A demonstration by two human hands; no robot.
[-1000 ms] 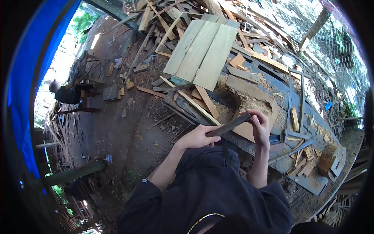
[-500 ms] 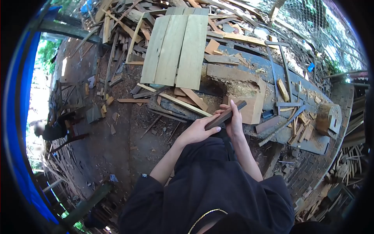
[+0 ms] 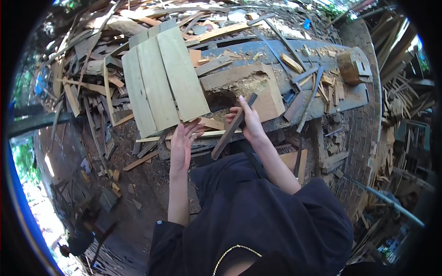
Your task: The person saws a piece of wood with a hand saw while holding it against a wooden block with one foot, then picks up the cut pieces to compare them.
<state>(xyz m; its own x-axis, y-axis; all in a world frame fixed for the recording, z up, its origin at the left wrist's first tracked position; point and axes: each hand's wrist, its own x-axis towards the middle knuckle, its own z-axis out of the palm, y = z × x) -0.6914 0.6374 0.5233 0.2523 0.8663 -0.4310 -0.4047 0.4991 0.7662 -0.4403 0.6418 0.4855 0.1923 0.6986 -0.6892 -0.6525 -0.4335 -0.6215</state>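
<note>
A dark, narrow wooden bar (image 3: 226, 139) slants across the middle of the view, with my right hand (image 3: 251, 122) wrapped round its upper part. My left hand (image 3: 185, 140) is apart from the bar, palm turned inward and fingers spread, at the lower edge of a pale panel of joined boards (image 3: 159, 76). Whether its fingertips touch the panel I cannot tell. Beyond my right hand lies a thick wooden block (image 3: 271, 103) with a rough, hollowed middle. A long pale strip (image 3: 202, 134) runs behind the bar.
The dark bench (image 3: 354, 99) carries a wood stump (image 3: 353, 66), a crooked stick (image 3: 310, 102) and several offcuts. Scrap wood (image 3: 94, 60) is heaped behind and to the left. Part of a person (image 3: 82, 240) shows at the lower left.
My left hand has let go of the dark bar and moved left to the panel's edge. The bar is now steeper in my right hand. The view has turned to the right.
</note>
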